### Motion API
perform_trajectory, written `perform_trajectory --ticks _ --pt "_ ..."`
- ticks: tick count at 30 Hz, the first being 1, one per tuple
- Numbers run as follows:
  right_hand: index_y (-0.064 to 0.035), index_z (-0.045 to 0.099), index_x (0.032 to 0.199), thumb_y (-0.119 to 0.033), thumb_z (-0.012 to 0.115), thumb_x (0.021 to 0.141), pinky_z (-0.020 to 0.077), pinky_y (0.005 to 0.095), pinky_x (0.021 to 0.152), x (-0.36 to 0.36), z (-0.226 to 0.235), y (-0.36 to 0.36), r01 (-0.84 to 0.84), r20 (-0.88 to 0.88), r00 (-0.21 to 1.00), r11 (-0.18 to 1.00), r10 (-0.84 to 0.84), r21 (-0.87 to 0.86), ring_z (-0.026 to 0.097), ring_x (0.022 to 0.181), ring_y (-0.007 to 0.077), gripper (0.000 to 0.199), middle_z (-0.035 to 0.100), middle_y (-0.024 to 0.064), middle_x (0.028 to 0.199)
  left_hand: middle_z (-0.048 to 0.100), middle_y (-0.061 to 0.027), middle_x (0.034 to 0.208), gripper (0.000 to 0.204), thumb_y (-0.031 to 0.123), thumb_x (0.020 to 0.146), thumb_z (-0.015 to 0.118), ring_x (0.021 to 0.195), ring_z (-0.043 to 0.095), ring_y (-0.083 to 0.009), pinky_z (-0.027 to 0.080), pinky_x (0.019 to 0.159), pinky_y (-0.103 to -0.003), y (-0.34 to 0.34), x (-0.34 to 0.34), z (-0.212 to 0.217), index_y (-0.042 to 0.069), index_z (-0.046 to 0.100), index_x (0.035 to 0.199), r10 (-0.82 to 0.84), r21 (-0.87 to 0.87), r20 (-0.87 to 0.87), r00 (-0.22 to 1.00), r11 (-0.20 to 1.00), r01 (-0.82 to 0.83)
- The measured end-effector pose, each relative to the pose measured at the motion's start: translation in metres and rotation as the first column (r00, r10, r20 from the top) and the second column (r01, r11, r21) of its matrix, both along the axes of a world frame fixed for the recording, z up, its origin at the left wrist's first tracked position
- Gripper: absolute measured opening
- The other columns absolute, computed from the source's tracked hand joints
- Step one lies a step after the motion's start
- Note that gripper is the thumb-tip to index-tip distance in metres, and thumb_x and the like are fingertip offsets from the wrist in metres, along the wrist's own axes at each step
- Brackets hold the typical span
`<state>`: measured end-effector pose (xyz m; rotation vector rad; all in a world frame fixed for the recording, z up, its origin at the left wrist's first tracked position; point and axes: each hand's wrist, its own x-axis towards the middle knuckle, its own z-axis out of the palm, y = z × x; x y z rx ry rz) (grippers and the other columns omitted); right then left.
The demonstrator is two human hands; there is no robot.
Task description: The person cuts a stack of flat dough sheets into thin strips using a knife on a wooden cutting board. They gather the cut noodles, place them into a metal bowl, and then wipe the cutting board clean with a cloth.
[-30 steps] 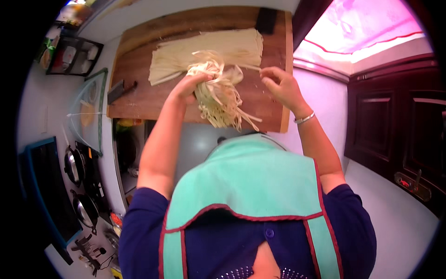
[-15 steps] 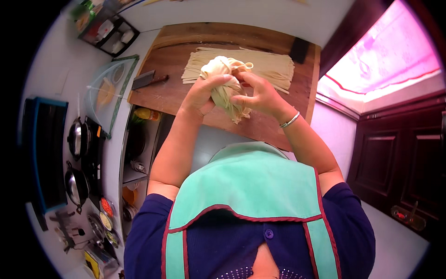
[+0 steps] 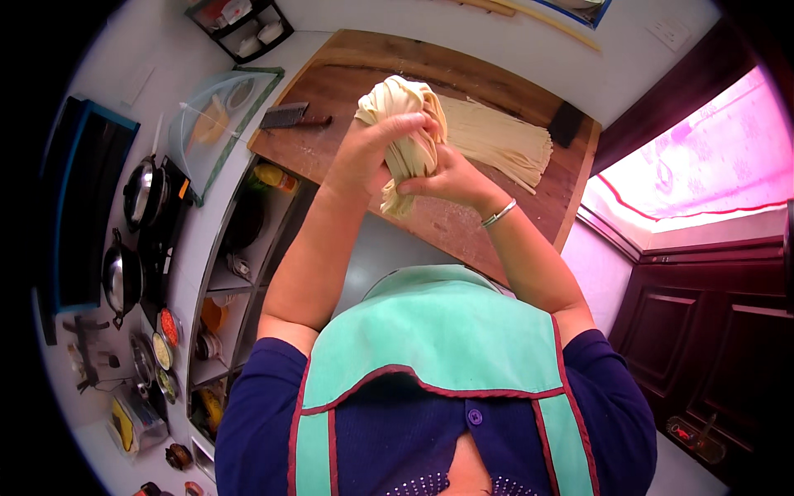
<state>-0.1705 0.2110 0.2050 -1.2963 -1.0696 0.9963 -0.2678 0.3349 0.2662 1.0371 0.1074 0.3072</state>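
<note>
A thick, looped bundle of pale fresh noodles [image 3: 400,101] is held up between both hands over the near part of the wooden board. My left hand [image 3: 374,153] wraps its left side, thumb laid across the front. Lower on the right side, my right hand [image 3: 442,178] grips the bundle, with a silver bangle on that wrist. Loose noodle ends hang below the fingers. Behind the hands, a flat layer of cut noodles [image 3: 504,140] lies on the board [image 3: 364,58].
A cleaver [image 3: 285,115] lies at the board's left edge, and a dark block [image 3: 566,124] at its right. Left of the board stands a mesh food cover [image 3: 198,124]. Woks [image 3: 124,277] sit on the stove beyond. Small bowls of chopped food [image 3: 163,351] stand nearer.
The bundle is turned more upright, its hanging ends now lower left. My right hand has shifted under its lower part. The whole view has swung, showing more of the back wall.
</note>
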Motion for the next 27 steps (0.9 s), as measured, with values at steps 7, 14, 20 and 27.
perform_trajectory --ticks 7,14,20,27 --pt "0.0041 0.052 0.122 -0.039 0.078 0.074 0.0412 0.0344 0.097 -0.001 -0.007 0.02 -0.329 0.129 0.918 0.901 0.376 -0.284 0.052 0.114 0.0204 0.069 0.058 0.0135 0.118 0.064 -0.0079 0.091 0.023 0.012 0.084 0.064 0.087 0.061 -0.0178 0.051 0.08 -0.034 0.042 -0.055 0.016 0.0 0.061 0.103 0.165 -0.133 0.071 0.984 0.979 -0.155" --pt "0.0022 0.057 0.119 -0.038 0.077 0.075 0.0398 0.0324 0.097 -0.084 0.06 0.1 -0.427 -0.14 0.876 0.876 0.462 0.223 0.054 0.113 0.02 0.063 0.06 0.0094 0.116 0.064 -0.0073 0.082 0.027 0.014 0.083 0.064 0.077 0.063 -0.0175 0.053 0.073 -0.034 0.084 -0.21 0.031 -0.001 0.058 0.105 0.363 -0.146 0.052 0.93 0.924 -0.352" --pt "-0.0031 0.049 0.131 -0.023 0.08 0.072 0.0342 0.0343 0.104 -0.25 0.092 0.213 -0.513 0.331 0.854 0.756 0.402 0.406 0.045 0.126 0.0193 0.069 0.05 0.0067 0.132 0.063 -0.0093 0.079 0.026 0.007 0.076 0.067 0.068 0.063 -0.0173 0.054 0.063 -0.033 0.112 -0.365 0.03 0.001 0.058 0.1 0.453 -0.139 -0.024 0.891 0.881 -0.452" --pt "-0.0031 0.041 0.137 -0.016 0.082 0.068 0.032 0.0364 0.108 -0.485 0.086 0.312 -0.872 0.365 0.484 0.4 0.795 0.284 0.044 0.127 0.0205 0.081 0.046 0.0083 0.137 0.063 -0.007 0.087 0.037 0.008 0.076 0.066 0.071 0.06 -0.0149 0.052 0.065 -0.029 0.116 -0.575 0.019 0.0 0.057 0.111 0.767 -0.134 -0.087 0.636 0.624 -0.77"
